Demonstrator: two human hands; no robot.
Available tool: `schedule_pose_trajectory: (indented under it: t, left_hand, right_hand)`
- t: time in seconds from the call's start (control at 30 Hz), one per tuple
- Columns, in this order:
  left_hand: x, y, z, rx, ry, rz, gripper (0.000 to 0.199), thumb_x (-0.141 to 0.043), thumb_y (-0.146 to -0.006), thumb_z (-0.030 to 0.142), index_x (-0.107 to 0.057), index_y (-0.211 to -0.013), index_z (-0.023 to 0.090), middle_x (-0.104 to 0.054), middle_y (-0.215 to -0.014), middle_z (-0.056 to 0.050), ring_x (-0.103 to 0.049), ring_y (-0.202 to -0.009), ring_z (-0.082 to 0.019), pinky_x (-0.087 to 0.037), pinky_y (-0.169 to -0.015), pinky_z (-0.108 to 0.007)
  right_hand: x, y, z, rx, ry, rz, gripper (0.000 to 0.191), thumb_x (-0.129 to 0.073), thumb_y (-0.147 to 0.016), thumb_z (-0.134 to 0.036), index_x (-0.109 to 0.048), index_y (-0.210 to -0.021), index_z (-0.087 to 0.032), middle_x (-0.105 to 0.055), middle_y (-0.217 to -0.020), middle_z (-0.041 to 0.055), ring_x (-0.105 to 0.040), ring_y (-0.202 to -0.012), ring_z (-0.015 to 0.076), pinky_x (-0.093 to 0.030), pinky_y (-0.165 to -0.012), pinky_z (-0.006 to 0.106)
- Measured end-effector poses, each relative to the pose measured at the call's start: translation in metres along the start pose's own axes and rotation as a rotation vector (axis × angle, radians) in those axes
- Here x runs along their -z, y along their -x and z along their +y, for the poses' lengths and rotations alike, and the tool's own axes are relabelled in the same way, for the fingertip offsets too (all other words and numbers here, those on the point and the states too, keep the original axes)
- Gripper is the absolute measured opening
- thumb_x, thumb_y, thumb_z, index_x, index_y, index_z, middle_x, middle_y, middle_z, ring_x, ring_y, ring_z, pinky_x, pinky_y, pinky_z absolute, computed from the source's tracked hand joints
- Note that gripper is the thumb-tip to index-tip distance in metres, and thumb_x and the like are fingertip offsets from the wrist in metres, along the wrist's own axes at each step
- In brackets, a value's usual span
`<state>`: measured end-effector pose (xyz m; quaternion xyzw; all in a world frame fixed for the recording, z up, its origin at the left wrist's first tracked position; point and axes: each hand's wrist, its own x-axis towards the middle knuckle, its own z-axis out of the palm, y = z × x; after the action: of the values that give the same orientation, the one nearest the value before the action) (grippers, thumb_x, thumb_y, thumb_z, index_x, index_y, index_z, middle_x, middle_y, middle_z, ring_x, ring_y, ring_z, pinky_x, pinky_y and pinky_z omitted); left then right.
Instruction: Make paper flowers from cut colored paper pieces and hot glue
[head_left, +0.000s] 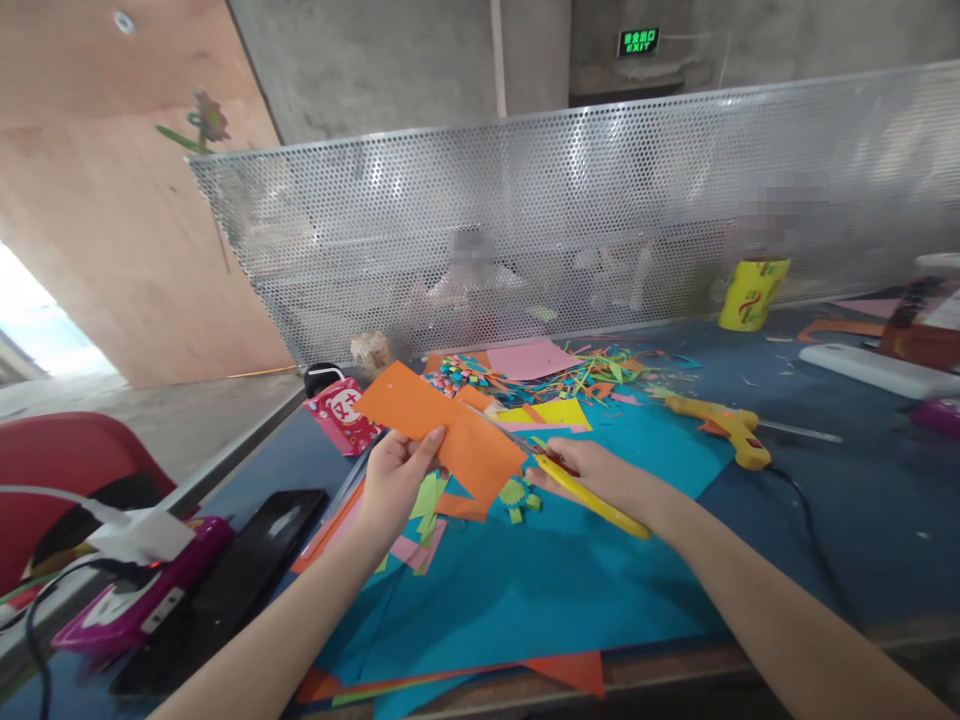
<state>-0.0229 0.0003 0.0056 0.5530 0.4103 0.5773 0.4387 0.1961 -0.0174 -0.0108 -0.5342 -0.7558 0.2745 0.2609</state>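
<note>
An orange paper sheet is pinched between the thumb and fingers of my left hand, raised over the table. My right hand is closed round yellow-handled scissors, whose blades point left along the sheet's upper right edge. Below the hands lies a large blue paper sheet. On it, under the orange sheet, are a small green paper piece with tabs and green and pink strips.
Behind the hands are paper scraps, pink paper and a perforated metal screen. A yellow glue gun lies right. On the left are a red box, a black phone and a purple power strip.
</note>
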Motion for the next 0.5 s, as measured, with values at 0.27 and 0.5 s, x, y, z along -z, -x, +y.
schedule_pose_trajectory:
  t: [0.27,0.5]
  left_hand:
    - [0.000,0.003,0.002,0.029,-0.059,-0.071,0.028,-0.067,-0.065,0.038,-0.058,-0.063,0.011,-0.060,-0.051,0.001,-0.050,-0.041,-0.009,-0.042,-0.042,-0.020]
    - [-0.001,0.004,0.002,0.024,-0.066,-0.053,0.028,-0.067,-0.065,0.038,-0.058,-0.066,0.012,-0.061,-0.053,0.001,-0.051,-0.041,-0.009,-0.043,-0.042,-0.020]
  right_hand:
    - [0.003,0.006,-0.007,-0.005,-0.054,-0.013,0.035,-0.051,-0.072,-0.055,-0.041,-0.070,-0.022,-0.045,-0.063,-0.0034,-0.040,-0.054,0.0111,-0.034,-0.050,0.025]
    - [-0.004,-0.002,0.005,-0.008,-0.087,-0.018,0.032,-0.053,-0.072,-0.051,-0.044,-0.066,-0.020,-0.044,-0.060,-0.0037,-0.039,-0.053,0.0101,-0.035,-0.049,0.024]
